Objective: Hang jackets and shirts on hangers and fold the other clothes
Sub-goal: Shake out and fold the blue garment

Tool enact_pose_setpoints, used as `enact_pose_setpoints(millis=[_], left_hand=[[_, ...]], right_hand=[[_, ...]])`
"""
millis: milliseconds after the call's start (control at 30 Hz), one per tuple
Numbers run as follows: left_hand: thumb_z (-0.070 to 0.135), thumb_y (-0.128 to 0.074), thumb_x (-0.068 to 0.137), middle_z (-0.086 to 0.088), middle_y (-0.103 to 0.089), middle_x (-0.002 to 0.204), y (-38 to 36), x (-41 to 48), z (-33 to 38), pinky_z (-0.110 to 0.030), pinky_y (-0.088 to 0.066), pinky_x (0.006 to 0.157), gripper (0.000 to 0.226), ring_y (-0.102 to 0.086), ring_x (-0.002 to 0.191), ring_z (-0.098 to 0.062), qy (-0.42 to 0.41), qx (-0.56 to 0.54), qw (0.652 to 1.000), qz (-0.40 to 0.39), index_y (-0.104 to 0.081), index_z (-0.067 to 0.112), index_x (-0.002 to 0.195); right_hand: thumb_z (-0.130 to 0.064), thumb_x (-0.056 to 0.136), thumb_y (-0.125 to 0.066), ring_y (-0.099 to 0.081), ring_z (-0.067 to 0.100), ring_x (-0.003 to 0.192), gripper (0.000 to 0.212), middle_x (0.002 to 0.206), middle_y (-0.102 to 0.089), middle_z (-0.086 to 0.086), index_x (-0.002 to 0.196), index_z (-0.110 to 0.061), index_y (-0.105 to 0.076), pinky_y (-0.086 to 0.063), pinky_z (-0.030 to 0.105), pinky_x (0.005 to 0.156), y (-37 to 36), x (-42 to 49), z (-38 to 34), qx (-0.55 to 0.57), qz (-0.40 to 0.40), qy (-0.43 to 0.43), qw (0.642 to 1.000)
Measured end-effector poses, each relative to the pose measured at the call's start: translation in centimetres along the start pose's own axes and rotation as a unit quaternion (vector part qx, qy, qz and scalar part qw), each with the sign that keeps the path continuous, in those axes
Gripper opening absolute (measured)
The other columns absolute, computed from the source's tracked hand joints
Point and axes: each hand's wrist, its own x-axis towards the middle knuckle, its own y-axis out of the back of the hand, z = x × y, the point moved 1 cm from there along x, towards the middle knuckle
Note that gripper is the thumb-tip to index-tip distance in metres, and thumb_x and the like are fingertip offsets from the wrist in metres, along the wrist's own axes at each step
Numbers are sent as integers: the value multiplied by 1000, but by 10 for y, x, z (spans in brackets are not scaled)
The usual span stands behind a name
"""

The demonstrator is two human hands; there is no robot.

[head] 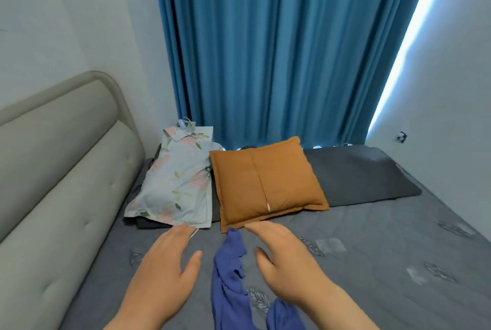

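Observation:
A crumpled blue garment lies on the grey bed, running from the bottom edge up toward the orange pillow. My left hand hovers flat to its left, fingers straight, holding nothing. My right hand is on its right side, fingers extended, also holding nothing. A floral collared shirt on a hanger lies flat at the bed's far left, on top of dark clothes.
An orange pillow sits just beyond my hands, on a dark grey pillow. A padded beige headboard runs along the left. Blue curtains hang behind the bed, a white wall to the right.

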Motion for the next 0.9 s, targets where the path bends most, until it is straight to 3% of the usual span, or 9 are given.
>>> enact_pose_setpoints(millis=[100, 333, 533, 600, 700, 800, 867, 900], left_hand=[[48, -45, 92, 9, -33, 153, -33, 12, 0, -20, -18, 114, 57, -25, 143, -7, -15, -22, 997, -70, -37, 29, 145], [34, -51, 97, 8, -34, 152, -107, 9, -44, -11, -12, 106, 50, -25, 142, -8, -28, -33, 986, -159, -39, 23, 145], [39, -51, 93, 1, -45, 145, -195, -16, -104, -18, -23, 107, 53, -39, 135, -16, 19, -24, 967, -254, -47, 16, 140], [45, -46, 86, -1, -46, 145, -230, -30, -121, -21, -25, 109, 62, -41, 134, -18, 45, -26, 951, -306, -48, 15, 139], [40, -58, 87, -7, -46, 144, -287, -53, -149, -27, -30, 110, 57, -43, 132, -20, 117, -51, 927, -352, -49, 13, 137], [35, -64, 88, -10, -46, 143, -341, -77, -172, -29, -31, 108, 60, -43, 132, -22, 206, -66, 901, -375, -45, 10, 139], [40, -63, 86, -10, -42, 147, -376, -89, -182, -27, -28, 109, 69, -40, 136, -21, 198, -51, 893, -400, -40, 9, 143], [44, -59, 84, -8, -38, 151, -392, -94, -186, -25, -25, 110, 74, -36, 139, -20, 154, -34, 897, -412, -38, 9, 145]], right_hand=[[-15, 95, -49, -36, 1, 127, 44, 138, -48, -13, 138, -25, -47, -10, -6, 96, -2, -28, 24, -15, 2, -63, 998], [-18, 96, -51, -37, 3, 132, 46, 141, -46, -14, 141, -26, -45, -9, -8, 93, -62, -69, 71, -10, -24, -212, 977], [-13, 93, -53, -43, 12, 133, 48, 143, -49, -7, 141, -18, -46, -23, 8, 103, -145, -100, 132, 25, -93, -298, 950], [-12, 92, -54, -43, 13, 133, 48, 143, -49, -5, 140, -15, -47, -21, 7, 101, -178, -114, 157, 51, -112, -327, 937], [-13, 93, -55, -44, 13, 133, 47, 143, -49, -2, 140, -13, -48, -19, 4, 98, -235, -139, 189, 96, -137, -380, 910], [-10, 91, -58, -48, 20, 129, 46, 139, -53, 7, 136, -10, -51, -28, 12, 100, -293, -164, 224, 133, -135, -464, 865], [-7, 89, -59, -49, 25, 127, 48, 137, -53, 12, 136, -7, -50, -32, 21, 102, -326, -178, 248, 148, -118, -523, 831], [-7, 89, -61, -48, 26, 128, 51, 138, -51, 14, 138, -5, -47, -32, 24, 104, -339, -185, 260, 155, -100, -555, 811]])
